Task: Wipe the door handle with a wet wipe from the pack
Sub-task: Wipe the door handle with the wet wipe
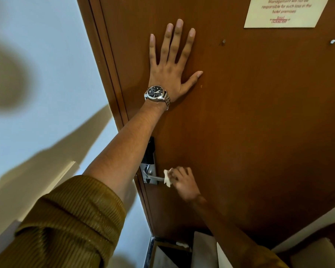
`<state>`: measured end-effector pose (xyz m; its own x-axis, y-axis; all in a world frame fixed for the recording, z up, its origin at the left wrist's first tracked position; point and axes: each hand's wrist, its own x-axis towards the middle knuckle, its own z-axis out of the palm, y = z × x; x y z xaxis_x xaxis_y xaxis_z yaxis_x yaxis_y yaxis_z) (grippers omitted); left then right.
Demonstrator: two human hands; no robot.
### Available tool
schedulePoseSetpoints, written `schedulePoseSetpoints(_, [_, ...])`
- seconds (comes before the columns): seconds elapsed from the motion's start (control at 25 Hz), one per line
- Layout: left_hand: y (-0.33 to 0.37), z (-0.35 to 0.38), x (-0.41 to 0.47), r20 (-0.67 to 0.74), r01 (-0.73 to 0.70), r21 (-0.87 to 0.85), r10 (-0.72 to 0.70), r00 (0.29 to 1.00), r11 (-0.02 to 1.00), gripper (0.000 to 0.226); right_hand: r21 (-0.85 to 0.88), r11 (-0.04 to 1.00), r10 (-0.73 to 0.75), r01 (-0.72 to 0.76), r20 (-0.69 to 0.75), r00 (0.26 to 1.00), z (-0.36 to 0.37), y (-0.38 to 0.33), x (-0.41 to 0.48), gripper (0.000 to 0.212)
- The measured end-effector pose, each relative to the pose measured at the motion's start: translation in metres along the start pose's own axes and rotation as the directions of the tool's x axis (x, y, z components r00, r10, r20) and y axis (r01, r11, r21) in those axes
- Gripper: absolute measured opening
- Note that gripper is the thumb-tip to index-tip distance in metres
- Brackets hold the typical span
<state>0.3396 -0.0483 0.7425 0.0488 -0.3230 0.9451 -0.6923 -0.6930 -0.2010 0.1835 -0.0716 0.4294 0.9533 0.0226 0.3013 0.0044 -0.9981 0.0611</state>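
A brown wooden door (249, 117) fills the view. Its metal lever handle (159, 178) sticks out from a silver and black lock plate (149, 167) near the door's left edge. My right hand (184, 183) is closed around a white wet wipe (167, 178), which is wrapped over the outer end of the lever. My left hand (172, 62) lies flat on the door above the lock, fingers spread, with a metal watch (156, 93) on the wrist. The pack of wipes is not in view.
A white paper notice (284, 11) hangs on the door at the top right, with two small pegs (223, 41) below it. A pale wall (39, 93) lies left of the door frame. Wooden furniture (317, 248) stands at the bottom right.
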Motion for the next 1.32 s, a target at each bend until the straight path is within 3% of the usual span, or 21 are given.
schedulePoseSetpoints(0.08, [0.000,0.001,-0.001,0.006,-0.002,0.003,0.002,1.000,1.000,0.087,0.310,0.931,0.201,-0.191,0.002,0.980,0.001,0.000,0.001,0.046])
schedulePoseSetpoints(0.12, [0.000,0.001,-0.001,0.008,-0.003,0.005,0.003,1.000,1.000,0.087,0.493,0.818,0.318,-0.297,0.042,0.947,0.002,-0.004,0.003,0.043])
schedulePoseSetpoints(0.16, [0.000,0.001,0.000,0.012,-0.004,0.003,0.004,1.000,1.000,0.087,0.665,0.632,0.438,-0.398,0.117,0.891,0.003,-0.009,0.005,0.039])
schedulePoseSetpoints(0.24, [0.000,0.001,0.000,0.022,-0.002,0.007,0.002,1.000,1.000,0.087,0.870,0.108,0.572,-0.481,0.341,0.746,0.005,-0.018,0.007,0.035])
schedulePoseSetpoints(0.32, [0.000,0.000,0.001,0.028,-0.006,0.008,0.006,1.000,1.000,0.088,0.814,-0.409,0.506,-0.413,0.579,0.639,0.004,-0.026,0.005,0.036])
schedulePoseSetpoints(0.36, [0.000,0.000,0.000,0.029,-0.007,0.011,0.007,1.000,1.000,0.088,0.721,-0.598,0.436,-0.350,0.659,0.612,0.004,-0.032,0.004,0.036])
schedulePoseSetpoints(0.4, [0.000,0.000,0.000,0.029,-0.007,0.016,0.007,1.000,1.000,0.088,0.624,-0.727,0.374,-0.286,0.710,0.597,0.004,-0.040,0.003,0.035])
schedulePoseSetpoints(0.48, [0.000,0.001,-0.001,0.031,-0.007,0.019,0.007,0.999,1.000,0.088,0.490,-0.853,0.305,-0.181,0.748,0.589,0.005,-0.055,0.003,0.032])
schedulePoseSetpoints(0.8, [-0.001,0.003,-0.002,0.016,-0.023,0.015,0.023,1.000,1.000,0.088,0.387,-0.922,0.289,-0.030,0.737,0.611,0.003,-0.113,0.049,0.030])
schedulePoseSetpoints(1.0, [-0.002,0.004,0.000,-0.003,-0.028,0.008,0.028,1.000,1.000,0.088,0.321,-0.947,0.257,0.014,0.732,0.631,0.009,-0.102,0.031,0.032])
schedulePoseSetpoints(1.16, [-0.001,0.005,0.000,-0.005,-0.024,0.014,0.024,1.000,1.000,0.088,0.382,-0.919,0.367,0.097,0.742,0.561,0.016,-0.069,0.008,0.032])
schedulePoseSetpoints(1.24, [-0.001,0.003,0.000,-0.007,-0.016,0.009,0.016,1.000,1.000,0.088,0.618,-0.785,0.532,-0.040,0.705,0.469,0.011,-0.063,0.012,0.032])
schedulePoseSetpoints(1.28, [-0.001,0.002,-0.001,-0.002,-0.012,0.005,0.012,1.000,1.000,0.087,0.763,-0.623,0.642,-0.173,0.625,0.444,0.009,-0.062,0.012,0.032])
schedulePoseSetpoints(1.32, [-0.001,0.002,-0.002,0.004,-0.013,0.001,0.013,1.000,1.000,0.087,0.868,-0.392,0.741,-0.304,0.494,0.456,0.005,-0.061,0.012,0.031])
